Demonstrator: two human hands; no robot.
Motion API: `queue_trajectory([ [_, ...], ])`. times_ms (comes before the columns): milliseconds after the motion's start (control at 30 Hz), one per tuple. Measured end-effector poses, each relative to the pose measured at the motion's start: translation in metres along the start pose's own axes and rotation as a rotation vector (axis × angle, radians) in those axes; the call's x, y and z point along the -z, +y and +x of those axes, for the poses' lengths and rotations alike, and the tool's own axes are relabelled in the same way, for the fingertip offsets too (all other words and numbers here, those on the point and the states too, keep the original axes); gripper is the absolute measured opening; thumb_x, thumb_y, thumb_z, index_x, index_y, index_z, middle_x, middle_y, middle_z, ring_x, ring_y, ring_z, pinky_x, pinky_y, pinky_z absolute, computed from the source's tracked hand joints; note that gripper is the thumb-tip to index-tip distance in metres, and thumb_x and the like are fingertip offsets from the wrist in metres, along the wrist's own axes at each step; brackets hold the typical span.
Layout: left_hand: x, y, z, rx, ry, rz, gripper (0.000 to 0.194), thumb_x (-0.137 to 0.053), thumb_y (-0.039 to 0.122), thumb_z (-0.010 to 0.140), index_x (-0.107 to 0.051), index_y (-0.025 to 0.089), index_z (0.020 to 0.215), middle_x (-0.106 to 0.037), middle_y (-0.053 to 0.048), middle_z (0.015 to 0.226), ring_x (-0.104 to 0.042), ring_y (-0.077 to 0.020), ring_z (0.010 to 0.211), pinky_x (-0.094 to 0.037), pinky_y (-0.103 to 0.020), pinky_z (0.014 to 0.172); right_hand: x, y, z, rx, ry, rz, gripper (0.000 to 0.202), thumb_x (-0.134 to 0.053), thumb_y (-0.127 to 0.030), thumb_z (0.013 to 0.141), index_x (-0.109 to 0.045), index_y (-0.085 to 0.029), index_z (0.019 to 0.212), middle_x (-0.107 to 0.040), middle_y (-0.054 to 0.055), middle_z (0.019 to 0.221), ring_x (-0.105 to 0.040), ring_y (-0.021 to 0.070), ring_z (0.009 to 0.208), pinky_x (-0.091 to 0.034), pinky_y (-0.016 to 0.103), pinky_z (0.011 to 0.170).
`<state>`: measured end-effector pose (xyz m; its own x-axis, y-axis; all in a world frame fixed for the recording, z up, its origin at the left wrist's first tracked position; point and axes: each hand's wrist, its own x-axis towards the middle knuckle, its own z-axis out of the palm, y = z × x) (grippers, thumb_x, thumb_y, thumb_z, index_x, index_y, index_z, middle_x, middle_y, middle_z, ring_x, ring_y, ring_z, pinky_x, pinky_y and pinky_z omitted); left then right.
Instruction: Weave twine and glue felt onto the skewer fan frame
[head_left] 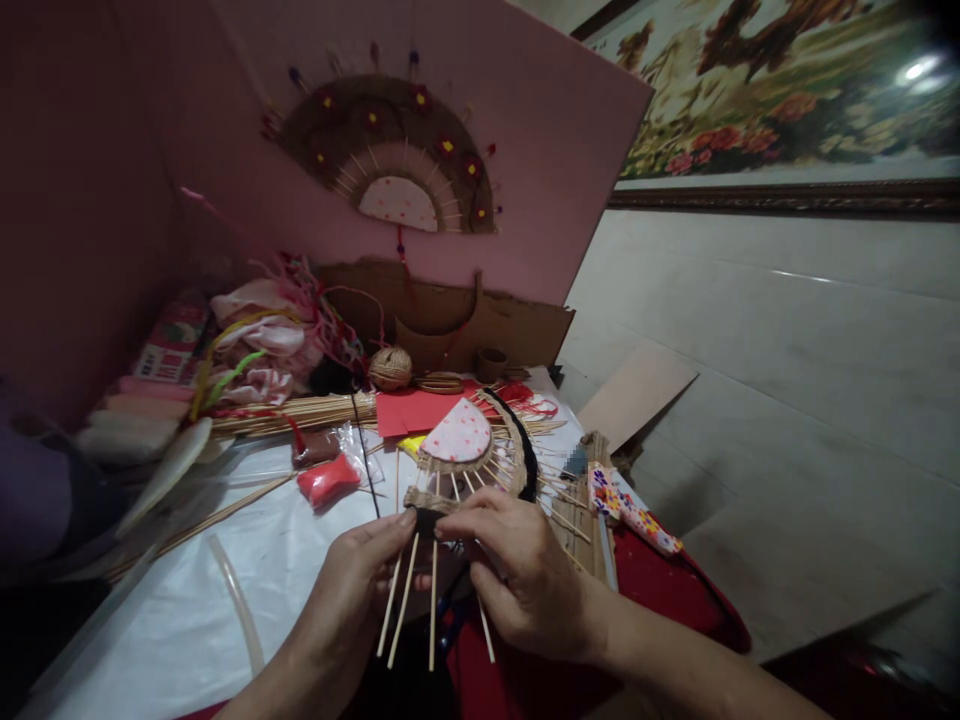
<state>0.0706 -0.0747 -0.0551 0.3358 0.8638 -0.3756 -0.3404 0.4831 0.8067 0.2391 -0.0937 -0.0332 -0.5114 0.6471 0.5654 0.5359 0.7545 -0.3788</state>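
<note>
Between my hands is a half-made fan of thin wooden sticks, with a white, red-dotted half-circle (pixel 457 436) at its centre. Brown twine and a black yarn band (pixel 530 468) curve across the sticks. My left hand (pixel 360 575) pinches the near end of the black band, thumb on top, with bare stick ends poking out below. On the same band, my right hand (pixel 514 565) has its fingertips pressed beside the left thumb; its palm side is hidden. A black yarn strand (pixel 365 450) runs from the hands up to a dark ball at the back.
A twine ball (pixel 390 368), a bundle of sticks (pixel 300 413), red paper (pixel 405 410) and a red clay packet (pixel 328 482) lie beyond the fan. Flowered cloth (pixel 634 508) is at right. A finished fan (pixel 397 150) hangs on a pink board.
</note>
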Motion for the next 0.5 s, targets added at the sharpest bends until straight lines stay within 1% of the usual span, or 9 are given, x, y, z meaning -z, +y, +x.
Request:
queue_trajectory([
  [167, 0.0013, 0.0007, 0.0013, -0.034, 0.005, 0.039, 0.029, -0.062, 0.036, 0.074, -0.071, 0.011, 0.084, -0.071, -0.010, 0.075, -0.061, -0.0143, 0.063, -0.045, -0.020, 0.055, 0.0015, 0.0011, -0.0033, -0.004, 0.064, 0.022, 0.040, -0.044, 0.000, 0.070, -0.055, -0.013, 0.106, -0.062, 0.008, 0.090, -0.053, 0.0190, 0.083, -0.047, 0.034, 0.070],
  [233, 0.0017, 0.0000, 0.0021, -0.041, 0.011, 0.040, 0.029, -0.062, 0.036, 0.073, -0.071, 0.011, 0.084, -0.071, -0.011, 0.076, -0.062, -0.0157, 0.066, -0.046, -0.021, 0.056, 0.0008, 0.0008, -0.0043, -0.012, 0.068, 0.022, 0.040, -0.044, 0.000, 0.070, -0.055, -0.014, 0.105, -0.062, 0.008, 0.089, -0.053, 0.0188, 0.084, -0.047, 0.034, 0.070],
  [367, 0.0027, -0.0020, 0.0023, -0.034, 0.017, 0.014, 0.029, -0.067, 0.038, 0.068, -0.071, 0.011, 0.078, -0.070, -0.009, 0.068, -0.059, -0.0139, 0.058, -0.045, -0.021, 0.053, -0.0012, -0.0008, -0.0042, 0.014, 0.030, 0.010, 0.041, -0.044, -0.001, 0.067, -0.055, -0.013, 0.105, -0.063, 0.008, 0.087, -0.053, 0.0195, 0.083, -0.048, 0.035, 0.069],
  [500, 0.0019, -0.0012, -0.0001, -0.027, 0.006, 0.003, 0.027, -0.066, 0.037, 0.070, -0.070, 0.011, 0.075, -0.068, -0.008, 0.065, -0.055, -0.0105, 0.051, -0.041, -0.019, 0.048, 0.0003, -0.0027, -0.0023, 0.026, 0.024, 0.003, 0.040, -0.044, -0.002, 0.069, -0.055, -0.014, 0.105, -0.063, 0.007, 0.085, -0.053, 0.0196, 0.082, -0.048, 0.035, 0.069],
])
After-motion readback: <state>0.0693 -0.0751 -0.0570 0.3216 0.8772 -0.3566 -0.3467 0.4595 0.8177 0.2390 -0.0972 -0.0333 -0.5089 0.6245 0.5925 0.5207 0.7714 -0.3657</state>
